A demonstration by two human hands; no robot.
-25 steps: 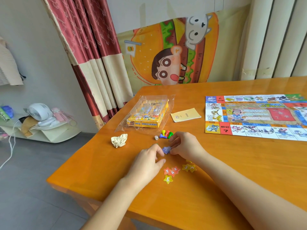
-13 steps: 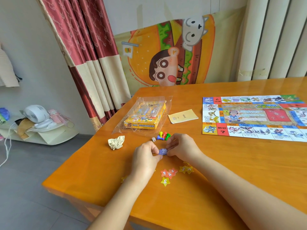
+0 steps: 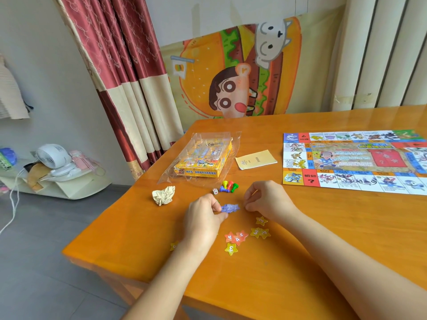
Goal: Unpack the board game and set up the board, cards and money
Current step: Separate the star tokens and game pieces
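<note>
A person's left hand [image 3: 203,218] pinches a small cluster of purple star tokens [image 3: 228,208] just above the desk [image 3: 323,250], well to the left of the unfolded board [image 3: 353,160] and nearer the desk's front edge. Its thumb and curled fingers [image 3: 216,206] close on the cluster's left end. The right hand [image 3: 265,197] sits at the cluster's other end, its fingers [image 3: 250,205] curled and drawn together at the tips, but whether they grip a token or only touch one cannot be told. Just left of the board lies a yellow leaflet [image 3: 256,160], and further left the yellow box [image 3: 203,158] in its clear bag [image 3: 234,144]. Four coloured pawns [image 3: 228,186] and a die [image 3: 215,191] stand between the box and the hands. Orange and yellow star tokens [image 3: 235,237] lie loose on the desk, in front of the board's near-left corner. The purple pieces look thin, glossy and very light, likely stiff plastic that slips and clings face to face. A fingertip pinch on a projecting point, one piece at a time, seems the surest hold. Cards and money are not yet set out.
</note>
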